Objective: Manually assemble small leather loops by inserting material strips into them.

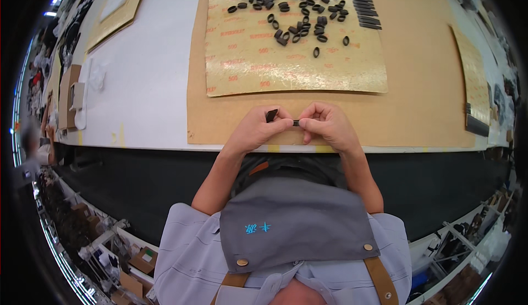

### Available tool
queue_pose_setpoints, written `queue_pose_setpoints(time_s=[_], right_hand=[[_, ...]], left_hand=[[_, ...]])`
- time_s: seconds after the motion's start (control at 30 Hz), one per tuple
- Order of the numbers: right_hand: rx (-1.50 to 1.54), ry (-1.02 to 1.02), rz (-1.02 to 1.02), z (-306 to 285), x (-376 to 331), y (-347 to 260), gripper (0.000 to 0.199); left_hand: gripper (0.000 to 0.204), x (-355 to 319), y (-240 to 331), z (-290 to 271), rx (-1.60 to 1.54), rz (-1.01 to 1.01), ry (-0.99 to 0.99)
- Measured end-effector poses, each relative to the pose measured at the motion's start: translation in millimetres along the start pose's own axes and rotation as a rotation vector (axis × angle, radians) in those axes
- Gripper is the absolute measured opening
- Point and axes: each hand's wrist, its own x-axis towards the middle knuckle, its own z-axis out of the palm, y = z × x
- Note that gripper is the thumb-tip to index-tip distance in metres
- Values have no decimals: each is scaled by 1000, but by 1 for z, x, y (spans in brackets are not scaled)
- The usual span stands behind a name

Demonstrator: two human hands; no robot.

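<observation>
Near the table's front edge my left hand [259, 127] and my right hand [330, 129] meet, thumbs and fingers pinched. A small black piece [296, 123] spans the gap between the fingertips, gripped from both sides; it looks like one of the loops, but fingers cover most of it. Out of my left fist sticks the end of a flat black strip [271, 116]. Beyond the hands, many short black oval loops [316, 52] lie scattered on a shiny yellowish sheet [242, 79]. Black strips [367, 18] lie side by side along that sheet's right edge.
A brown board [423, 107] lies under the sheet on the white table [143, 101]. Another yellowish panel [473, 79] with a dark strip sits at the right. Cardboard boxes [70, 96] stand at the left edge, near another person [44, 148].
</observation>
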Motion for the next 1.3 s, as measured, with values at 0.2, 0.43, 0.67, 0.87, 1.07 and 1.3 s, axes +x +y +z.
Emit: queue_pose_setpoints(time_s=[0.2, 0.43, 0.67, 0.87, 1.07, 1.3], right_hand=[[9, -43, 46, 2, 7, 5, 8], [27, -1, 42, 7, 7, 6, 7], [7, -34, 45, 6, 6, 6, 8], [83, -57, -12, -4, 1, 9, 15], [52, -70, -12, -8, 3, 6, 15], [-2, -61, 88, -2, 5, -1, 12]], left_hand=[[14, -1, -14, -3, -18, 10, 3], [14, -4, -16, -3, -40, 27, 22], [13, 1, -20, -3, -30, 2, 42], [13, 4, -20, -4, -99, -58, 45], [13, 5, -20, -2, -76, -46, 58], [14, 6, -23, 1, -44, -15, 83]])
